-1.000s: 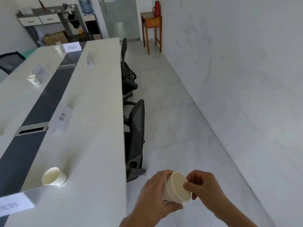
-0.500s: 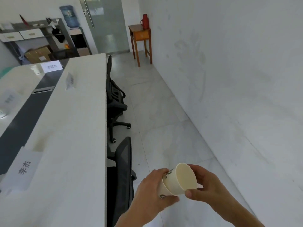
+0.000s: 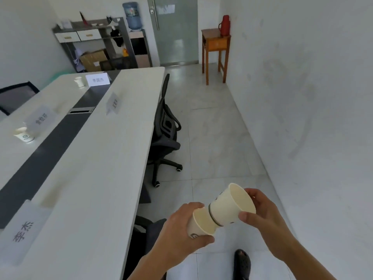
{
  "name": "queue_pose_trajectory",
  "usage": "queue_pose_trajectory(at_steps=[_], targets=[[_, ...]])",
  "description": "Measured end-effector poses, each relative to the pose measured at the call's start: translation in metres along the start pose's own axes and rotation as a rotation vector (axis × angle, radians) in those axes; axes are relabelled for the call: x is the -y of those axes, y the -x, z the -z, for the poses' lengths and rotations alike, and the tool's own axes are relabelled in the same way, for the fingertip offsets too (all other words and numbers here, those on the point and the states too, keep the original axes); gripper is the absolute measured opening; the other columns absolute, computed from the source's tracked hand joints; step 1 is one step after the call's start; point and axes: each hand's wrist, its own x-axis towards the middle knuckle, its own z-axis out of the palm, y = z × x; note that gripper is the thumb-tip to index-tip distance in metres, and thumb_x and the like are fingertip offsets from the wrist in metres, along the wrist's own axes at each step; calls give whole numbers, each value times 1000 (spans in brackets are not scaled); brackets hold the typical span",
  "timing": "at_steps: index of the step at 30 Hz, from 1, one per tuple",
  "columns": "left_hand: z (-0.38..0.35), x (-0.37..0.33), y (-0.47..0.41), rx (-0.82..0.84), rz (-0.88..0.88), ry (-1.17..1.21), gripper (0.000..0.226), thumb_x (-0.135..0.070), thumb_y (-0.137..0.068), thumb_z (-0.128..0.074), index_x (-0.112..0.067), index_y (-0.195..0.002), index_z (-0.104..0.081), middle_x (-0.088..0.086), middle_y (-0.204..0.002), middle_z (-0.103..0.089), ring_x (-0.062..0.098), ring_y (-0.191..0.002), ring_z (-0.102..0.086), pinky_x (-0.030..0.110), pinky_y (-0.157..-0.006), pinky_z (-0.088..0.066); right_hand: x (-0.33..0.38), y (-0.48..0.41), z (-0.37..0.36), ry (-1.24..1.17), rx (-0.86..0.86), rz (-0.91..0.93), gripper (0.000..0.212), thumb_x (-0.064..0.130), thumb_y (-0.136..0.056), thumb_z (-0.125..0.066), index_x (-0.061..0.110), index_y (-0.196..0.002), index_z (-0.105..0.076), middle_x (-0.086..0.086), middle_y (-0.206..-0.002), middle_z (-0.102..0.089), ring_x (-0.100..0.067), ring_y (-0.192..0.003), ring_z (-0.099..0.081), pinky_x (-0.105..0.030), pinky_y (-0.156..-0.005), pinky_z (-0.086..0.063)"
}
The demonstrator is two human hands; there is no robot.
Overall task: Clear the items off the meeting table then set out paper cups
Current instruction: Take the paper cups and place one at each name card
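Beside the long white meeting table (image 3: 113, 158), over the tiled floor, 2 hands hold 2 paper cups low in the view. The left hand (image 3: 181, 231) grips the lower cup (image 3: 198, 225), fingers curled around its side with the thumb under it, its mouth tipped up and to the right. The right hand (image 3: 262, 213) pinches the rim of the upper cup (image 3: 230, 205) between thumb and fingers; that cup's base sits just inside the mouth of the lower one, so the 2 are touching but mostly pulled apart.

On the table, a third paper cup (image 3: 23, 134) stands upright near the left edge of the view, just beside a name card (image 3: 41, 119). A fourth cup (image 3: 79, 81) stands at the far end, next to another name card (image 3: 97, 79). 2 more name cards show on the near side of the table, one (image 3: 113, 103) halfway along and one (image 3: 23, 231) close to the camera. A dark strip runs down the middle of the table. A black office chair (image 3: 166, 128) is pushed against the right side. A black shoe (image 3: 242, 263) shows at the bottom edge.
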Motion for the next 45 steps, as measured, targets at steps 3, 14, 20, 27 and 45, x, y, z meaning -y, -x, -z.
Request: queue_pose_trajectory(at_steps=[3, 14, 20, 27, 45], targets=[[5, -1, -55, -68, 87, -8, 64, -66, -59, -72, -56, -112, -38, -29, -108, -52, -4, -99, -51, 13, -78, -48, 4, -79, 31, -48, 4, 10, 59, 40, -52, -74, 22, -107, -62, 6, -92, -72, -12, -85, -66, -28, -67, -55], [60, 15, -135, -568, 464, 118, 63, -57, -58, -77, -44, -112, -46, -15, -105, -63, 10, -94, -62, 21, -77, -54, 39, -312, 8, 52, 337, 6, 28, 31, -70, -66, 32, -97, -68, 7, -88, -74, -4, -77, -68, -20, -60, -54], [95, 69, -131, -907, 657, 159, 59, -39, -65, -84, -40, -112, -48, -11, -93, -66, -6, -88, -60, 6, -65, -47, 38, -382, -87, 183, 618, -46, 57, 48, -52, -72, 18, -100, -66, -7, -83, -74, -24, -73, -72, -24, -57, -54], [152, 111, -158, -1065, 763, 280, 72, -58, -56, -76, -41, -119, -45, -9, -98, -66, 6, -87, -65, 17, -72, -51, 48, -451, -184, 298, 848, -33, 48, 49, -58, -74, 23, -97, -68, -12, -85, -74, -35, -79, -70, -35, -66, -55], [230, 155, -159, -1665, 1212, 300, 66, -53, -59, -79, -44, -116, -47, -8, -90, -67, -2, -82, -63, 17, -64, -49, -6, -564, -504, 620, 1504, 28, 53, 60, -52, -76, 35, -97, -64, 13, -86, -72, -6, -82, -67, -29, -69, -55]])
